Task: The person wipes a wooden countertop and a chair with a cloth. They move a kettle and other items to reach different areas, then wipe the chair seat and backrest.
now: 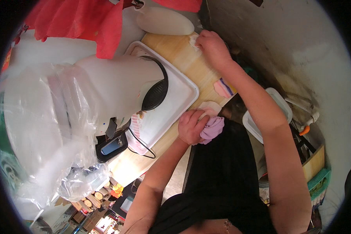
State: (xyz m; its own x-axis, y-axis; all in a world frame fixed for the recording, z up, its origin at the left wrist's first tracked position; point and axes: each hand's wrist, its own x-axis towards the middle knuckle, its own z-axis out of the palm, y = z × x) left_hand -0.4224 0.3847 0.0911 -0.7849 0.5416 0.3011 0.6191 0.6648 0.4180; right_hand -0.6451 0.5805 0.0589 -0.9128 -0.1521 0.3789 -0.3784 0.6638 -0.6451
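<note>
My right hand reaches to the far part of the wooden tabletop, its fingers closed on a crumpled white tissue or cloth. Nearer my body, my left hand grips a bunched lilac cloth at the table's edge. A pale pink, rounded piece, perhaps cloth, lies beside those fingers; whether the hand also holds it, I cannot tell. Between my two hands a pink, white and purple striped sponge or cloth lies flat near the edge.
A white tray lies under a large white appliance partly wrapped in clear plastic. A black cable crosses the tray's corner. Beyond stand a white vase and red fabric-like petals. White plastic containers sit below, by the wall.
</note>
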